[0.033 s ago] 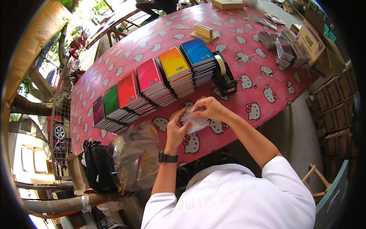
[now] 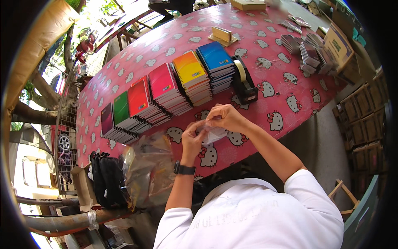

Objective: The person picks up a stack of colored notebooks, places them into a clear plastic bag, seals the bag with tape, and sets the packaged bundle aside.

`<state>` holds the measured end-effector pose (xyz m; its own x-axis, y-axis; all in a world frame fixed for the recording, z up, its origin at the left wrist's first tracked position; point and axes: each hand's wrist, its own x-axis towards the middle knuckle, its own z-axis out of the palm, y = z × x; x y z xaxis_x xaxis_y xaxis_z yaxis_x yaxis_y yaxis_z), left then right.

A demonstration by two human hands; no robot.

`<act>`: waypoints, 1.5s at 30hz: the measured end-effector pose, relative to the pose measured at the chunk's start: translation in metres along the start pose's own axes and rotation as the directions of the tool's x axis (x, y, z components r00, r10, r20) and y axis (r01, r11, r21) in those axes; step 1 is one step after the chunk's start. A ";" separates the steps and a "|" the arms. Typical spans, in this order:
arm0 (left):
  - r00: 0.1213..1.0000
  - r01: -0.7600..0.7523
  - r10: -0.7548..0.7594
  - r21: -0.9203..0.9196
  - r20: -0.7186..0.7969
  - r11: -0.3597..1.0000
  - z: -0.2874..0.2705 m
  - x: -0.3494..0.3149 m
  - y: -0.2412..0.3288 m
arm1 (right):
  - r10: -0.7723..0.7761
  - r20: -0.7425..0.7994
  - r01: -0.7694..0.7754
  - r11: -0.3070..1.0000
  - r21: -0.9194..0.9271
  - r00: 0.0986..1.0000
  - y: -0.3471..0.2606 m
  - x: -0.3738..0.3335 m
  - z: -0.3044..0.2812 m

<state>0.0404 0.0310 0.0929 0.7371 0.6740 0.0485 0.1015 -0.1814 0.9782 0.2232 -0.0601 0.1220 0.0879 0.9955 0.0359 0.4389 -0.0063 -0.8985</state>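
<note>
A small, clear plastic piece, perhaps a bag [image 2: 214, 135], is held between both hands over the near part of the pink table. My left hand [image 2: 194, 133], with a dark watch on the wrist, is closed on its left side, thumb and fingers together. The fingertips of my right hand [image 2: 226, 116] pinch its upper edge, close to the left fingertips. Just beyond the hands runs a row of spiral notebook stacks, among them pink [image 2: 162, 83], yellow [image 2: 190, 69] and blue [image 2: 213, 57] ones. Against the blue stack stands a black tape dispenser [image 2: 246, 89] with a pale roll.
Clear plastic sheeting [image 2: 151, 170] and black cloth [image 2: 107, 178] hang at the table's left front edge. A small wooden block stand [image 2: 222, 35] sits farther back. Wrapped dark bundles [image 2: 309, 56] lie by a cardboard box [image 2: 338, 46] at far right. Brown cartons [image 2: 365, 112] are stacked beside the table.
My fingertips have come closer together at the top of the plastic piece, and the left fingers have curled in more. The notebooks and tape dispenser have stayed put.
</note>
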 end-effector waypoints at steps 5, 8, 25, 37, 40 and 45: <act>0.962 -0.255 0.269 -0.231 0.031 0.939 -0.015 0.000 0.018 | -0.130 -0.037 0.135 0.946 0.297 0.991 0.004 -0.021 -0.008; 0.931 -0.345 0.327 0.098 0.165 0.933 -0.010 -0.011 0.014 | -0.289 0.022 0.286 0.926 -0.247 0.957 0.001 -0.034 0.003; 0.953 -0.247 0.269 0.159 -0.140 0.956 0.014 -0.005 0.009 | 0.023 -0.438 -0.075 0.992 -0.103 0.899 -0.020 -0.024 0.041; 0.920 -0.298 0.387 0.758 0.064 0.581 0.035 -0.058 -0.002 | -0.025 -0.421 0.030 1.000 0.006 0.907 0.013 -0.015 -0.003; 0.916 -0.316 0.392 0.750 0.083 0.581 0.044 -0.054 0.003 | -0.017 -0.870 -0.345 0.914 -0.214 0.493 0.097 -0.027 -0.082; 0.921 -0.291 0.384 0.762 0.060 0.579 0.046 -0.055 0.001 | 0.283 -0.736 -0.539 0.832 -0.130 0.615 0.110 -0.016 -0.100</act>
<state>0.0308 -0.0388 0.0817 0.7580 0.5086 0.4084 0.3535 -0.8465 0.3980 0.3599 -0.0866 0.0661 0.8366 0.5404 0.0899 0.4344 -0.5544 -0.7099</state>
